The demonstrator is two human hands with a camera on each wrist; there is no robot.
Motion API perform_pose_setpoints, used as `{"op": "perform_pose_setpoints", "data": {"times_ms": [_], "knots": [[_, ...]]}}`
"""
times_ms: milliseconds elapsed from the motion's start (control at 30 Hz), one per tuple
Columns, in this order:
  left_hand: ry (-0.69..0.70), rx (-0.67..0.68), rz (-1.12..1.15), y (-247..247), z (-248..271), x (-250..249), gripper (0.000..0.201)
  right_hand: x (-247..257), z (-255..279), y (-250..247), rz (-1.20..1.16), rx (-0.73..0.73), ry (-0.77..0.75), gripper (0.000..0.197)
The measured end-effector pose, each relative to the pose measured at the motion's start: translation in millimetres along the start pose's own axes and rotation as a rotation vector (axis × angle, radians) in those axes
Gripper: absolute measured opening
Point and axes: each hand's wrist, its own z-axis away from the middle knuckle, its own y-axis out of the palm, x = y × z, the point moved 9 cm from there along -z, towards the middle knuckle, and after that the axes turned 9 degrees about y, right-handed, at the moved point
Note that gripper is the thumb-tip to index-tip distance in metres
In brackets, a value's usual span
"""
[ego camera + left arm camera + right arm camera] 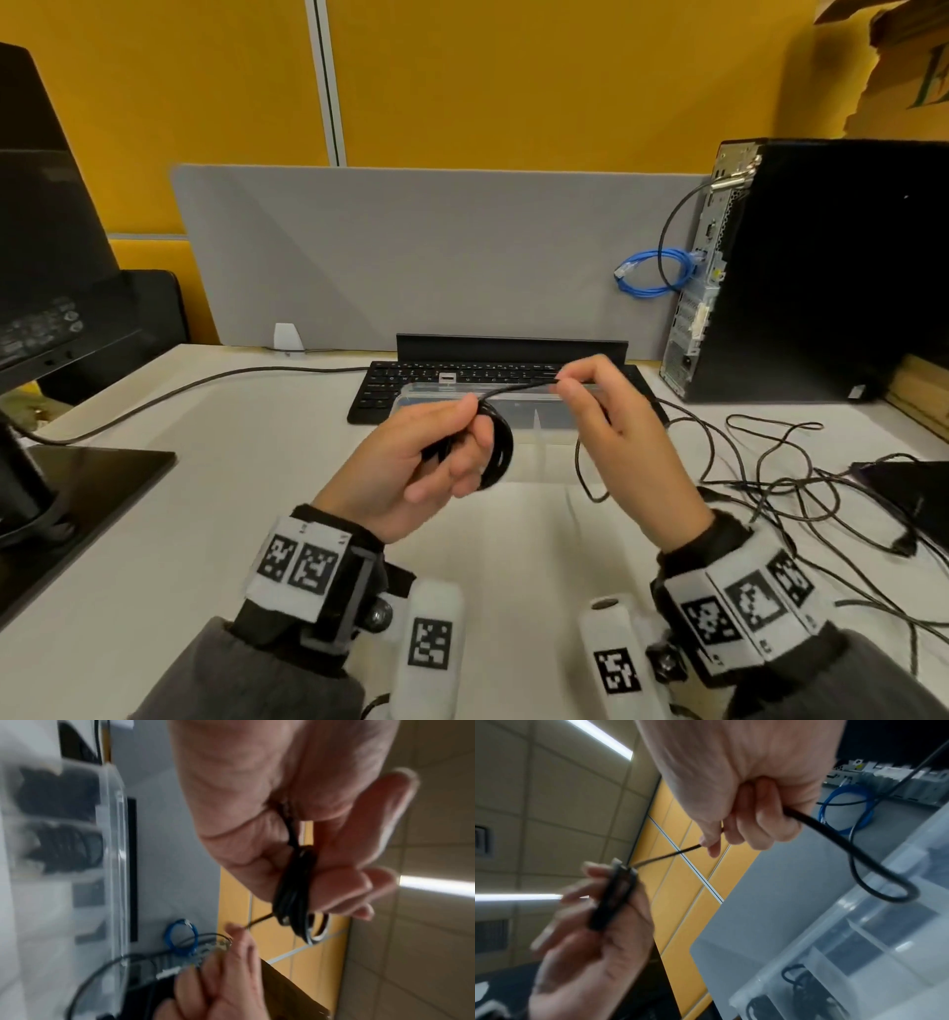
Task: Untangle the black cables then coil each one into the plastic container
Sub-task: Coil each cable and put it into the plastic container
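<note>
My left hand [436,452] holds a small coil of black cable [497,446] above the desk, fingers curled round its loops [293,886]. From the coil a taut strand runs right to my right hand [590,395], which pinches it between thumb and fingers [734,825]. The slack hangs below that hand in a loop [885,882] and trails off right. Just behind both hands stands the clear plastic container [549,416] with dividers; coiled black cables lie in its compartments [61,833]. More black cable [801,483] lies tangled on the desk at right.
A black keyboard [390,385] lies behind the container against a grey divider panel [411,257]. A black computer tower [821,267] with a blue cable [652,272] stands at back right. A monitor and its stand [61,462] occupy the left. A dark flat device [914,493] lies far right.
</note>
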Motion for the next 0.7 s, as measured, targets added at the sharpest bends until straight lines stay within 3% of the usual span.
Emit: {"op": "perform_pose_setpoints", "data": {"times_ms": [67, 133, 233, 367, 533, 633, 700], "knots": [[-0.026, 0.173, 0.084, 17.0, 5.6, 0.0, 0.028, -4.7, 0.5, 7.9, 0.101, 0.051, -0.038, 0.016], [-0.018, 0.218, 0.104, 19.9, 6.0, -0.3, 0.027, -9.6, 2.3, 14.7, 0.208, 0.092, -0.048, 0.017], [0.044, 0.081, 0.188, -1.1, 0.0, -9.5, 0.026, -6.5, -5.2, -12.1, 0.328, 0.051, -0.069, 0.021], [0.180, -0.138, 0.243, -32.3, -3.5, -23.7, 0.030, 2.7, -14.9, -83.6, 0.529, -0.041, -0.063, 0.031], [0.274, -0.154, 0.313, -34.0, -3.0, -32.3, 0.027, -4.8, -15.2, -184.0, 0.868, -0.403, 0.012, 0.055], [0.267, -0.177, 0.358, -37.1, -2.9, -29.0, 0.027, -19.7, -14.8, -190.6, 0.997, -0.444, 0.101, 0.078], [0.248, -0.199, 0.341, -34.8, -3.8, -24.9, 0.026, -20.9, -15.2, -178.9, 1.029, -0.458, 0.164, 0.074]]}}
